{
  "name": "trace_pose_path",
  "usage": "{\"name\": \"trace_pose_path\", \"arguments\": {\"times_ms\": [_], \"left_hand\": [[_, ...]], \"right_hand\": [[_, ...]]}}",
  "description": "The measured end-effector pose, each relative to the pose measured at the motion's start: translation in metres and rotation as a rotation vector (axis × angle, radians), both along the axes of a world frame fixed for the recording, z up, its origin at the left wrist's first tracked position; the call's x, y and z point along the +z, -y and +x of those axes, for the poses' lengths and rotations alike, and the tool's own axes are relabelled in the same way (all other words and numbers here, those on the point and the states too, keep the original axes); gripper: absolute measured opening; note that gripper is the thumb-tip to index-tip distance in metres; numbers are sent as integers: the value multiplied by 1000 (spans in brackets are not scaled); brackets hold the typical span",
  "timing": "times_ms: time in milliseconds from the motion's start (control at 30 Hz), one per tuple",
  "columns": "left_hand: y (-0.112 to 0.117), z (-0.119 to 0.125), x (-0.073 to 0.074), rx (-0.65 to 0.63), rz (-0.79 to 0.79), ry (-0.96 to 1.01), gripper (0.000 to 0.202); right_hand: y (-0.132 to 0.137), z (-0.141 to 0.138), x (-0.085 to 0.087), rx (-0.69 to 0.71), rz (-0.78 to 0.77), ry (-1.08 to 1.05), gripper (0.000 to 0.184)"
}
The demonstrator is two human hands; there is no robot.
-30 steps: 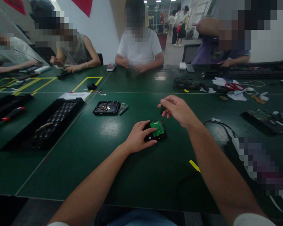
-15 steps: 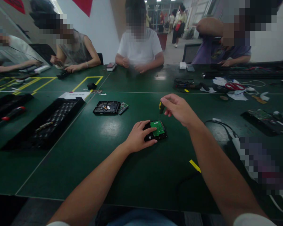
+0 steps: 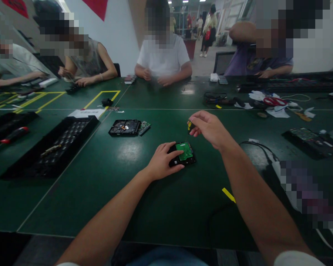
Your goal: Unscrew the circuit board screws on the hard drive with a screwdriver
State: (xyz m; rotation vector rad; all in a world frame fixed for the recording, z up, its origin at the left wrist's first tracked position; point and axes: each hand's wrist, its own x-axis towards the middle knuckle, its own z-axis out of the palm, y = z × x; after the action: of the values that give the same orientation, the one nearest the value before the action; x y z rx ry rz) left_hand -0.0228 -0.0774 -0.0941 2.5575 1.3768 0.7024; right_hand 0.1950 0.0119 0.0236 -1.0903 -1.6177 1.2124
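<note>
A black hard drive (image 3: 187, 160) with a green circuit board (image 3: 185, 150) facing up lies flat on the table in front of me. My left hand (image 3: 163, 162) grips its left side, thumb along the near edge and fingers over the far edge, one finger resting on the board. In a pinch above the far right corner, my right hand (image 3: 207, 127) holds a small yellow-and-black screwdriver (image 3: 189, 126) upright. Its thin shaft points down at the drive's far edge; whether the tip sits in a screw is too small to tell.
Another hard drive (image 3: 124, 127) and a loose circuit board (image 3: 144, 128) lie ahead left. A black tray (image 3: 72, 142) and a red-and-black screwdriver (image 3: 15, 135) are further left. At right are a drive (image 3: 308, 142), cables (image 3: 262, 146) and a power strip (image 3: 287, 184). Several people sit opposite.
My right fingers have turned slightly around the screwdriver's handle, which shows more of its yellow side. My left hand and the hard drive stay in place.
</note>
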Motion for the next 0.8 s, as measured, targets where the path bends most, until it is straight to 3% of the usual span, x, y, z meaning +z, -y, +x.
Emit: {"name": "trace_pose_path", "arguments": {"times_ms": [133,367,600,800], "left_hand": [[-1,0,-1,6,4,-2,58],[0,0,0,4,0,-7,59],[-1,0,-1,5,-1,-6,59],[-1,-1,-2,2,1,1,59]], "right_hand": [[-2,1,0,17,33,46,13],[0,-4,0,7,-108,-72,8],[2,-2,1,85,20,56,13],[1,-4,-3,35,-73,-43,13]]}}
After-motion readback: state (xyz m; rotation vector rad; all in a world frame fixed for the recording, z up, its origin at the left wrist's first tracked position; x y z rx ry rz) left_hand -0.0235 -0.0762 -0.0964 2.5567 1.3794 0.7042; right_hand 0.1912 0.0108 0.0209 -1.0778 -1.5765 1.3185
